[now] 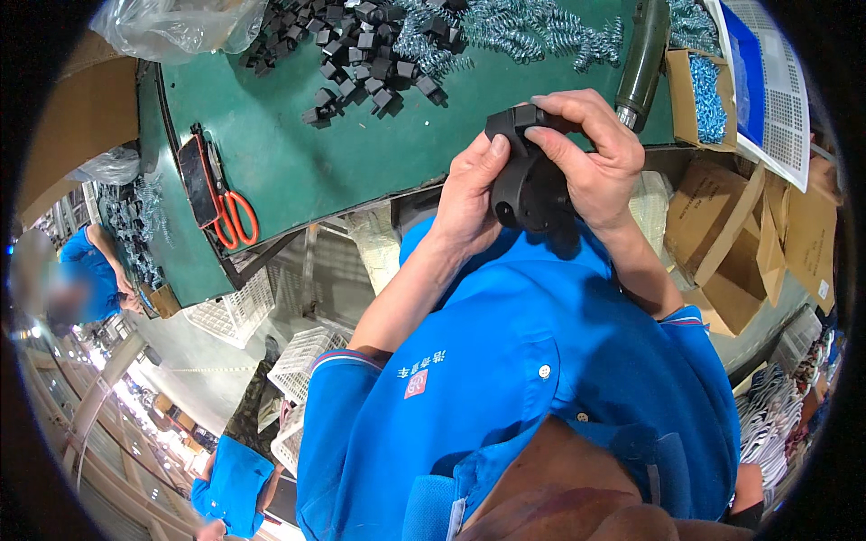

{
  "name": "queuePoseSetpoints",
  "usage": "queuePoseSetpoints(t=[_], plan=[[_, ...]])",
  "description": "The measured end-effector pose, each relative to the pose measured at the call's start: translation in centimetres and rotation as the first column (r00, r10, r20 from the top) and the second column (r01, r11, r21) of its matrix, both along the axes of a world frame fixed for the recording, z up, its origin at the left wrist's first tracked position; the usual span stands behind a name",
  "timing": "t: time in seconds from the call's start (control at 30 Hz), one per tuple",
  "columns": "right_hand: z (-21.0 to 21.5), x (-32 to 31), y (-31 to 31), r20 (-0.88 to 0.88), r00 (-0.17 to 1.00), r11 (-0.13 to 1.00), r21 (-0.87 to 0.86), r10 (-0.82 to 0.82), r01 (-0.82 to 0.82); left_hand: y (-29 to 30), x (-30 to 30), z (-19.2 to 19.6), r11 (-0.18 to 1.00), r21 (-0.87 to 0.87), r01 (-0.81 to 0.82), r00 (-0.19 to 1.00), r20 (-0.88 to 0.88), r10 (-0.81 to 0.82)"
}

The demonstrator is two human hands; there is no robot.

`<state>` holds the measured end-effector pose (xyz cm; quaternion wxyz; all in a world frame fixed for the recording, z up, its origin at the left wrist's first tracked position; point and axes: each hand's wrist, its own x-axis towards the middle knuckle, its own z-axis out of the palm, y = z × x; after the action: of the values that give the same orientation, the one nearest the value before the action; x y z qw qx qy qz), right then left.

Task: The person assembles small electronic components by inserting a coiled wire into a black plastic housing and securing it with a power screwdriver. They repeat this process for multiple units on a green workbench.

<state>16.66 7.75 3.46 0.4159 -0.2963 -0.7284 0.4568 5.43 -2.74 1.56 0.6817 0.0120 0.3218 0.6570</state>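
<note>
Both my hands hold a black plastic part (534, 194) in front of my chest, near the table's front edge. It has a rounded body with holes in its side and a squarish black piece (512, 124) at its top end. My left hand (471, 187) grips the left side, its thumb against the upper part. My right hand (603, 160) is curled over the top and right side, with thumb and fingers pinching the squarish piece. The palms and the part's underside are hidden.
On the green table (271, 117) lie small black blocks (361, 54), metal springs (532, 34), a dark green cylindrical power screwdriver (644, 63), a box of bluish screws (708, 99), a phone (197, 180) and red-handled scissors (236, 218). Cardboard boxes (722, 225) stand right. Co-workers (236, 487) are at left.
</note>
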Motion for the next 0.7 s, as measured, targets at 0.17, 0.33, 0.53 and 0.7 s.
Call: queuePoseSetpoints(t=[0.17, 0.33, 0.53, 0.7], plan=[[0.6, 0.7, -0.3, 0.022, 0.999, 0.998, 0.057, 0.031, -0.032, -0.3, -1.1, -0.8, 0.994, 0.07, 0.081, 0.996, -0.052, -0.077], [0.7, 1.3, -1.0, 0.053, 0.996, 0.997, 0.021, 0.071, -0.073, -0.5, -1.1, -0.7, 0.995, 0.03, 0.091, 0.992, -0.094, -0.088], [0.1, 2.1, -1.6, 0.005, 0.997, 0.974, -0.217, 0.076, -0.073, -0.2, -2.6, 2.0, 0.981, -0.095, 0.166, 0.797, -0.573, -0.191], [-3.2, 1.7, -0.6, 0.098, 0.995, 0.984, -0.18, 0.023, -0.005, 2.9, -3.8, 3.0, 0.949, -0.16, 0.272, -0.354, -0.934, -0.056]])
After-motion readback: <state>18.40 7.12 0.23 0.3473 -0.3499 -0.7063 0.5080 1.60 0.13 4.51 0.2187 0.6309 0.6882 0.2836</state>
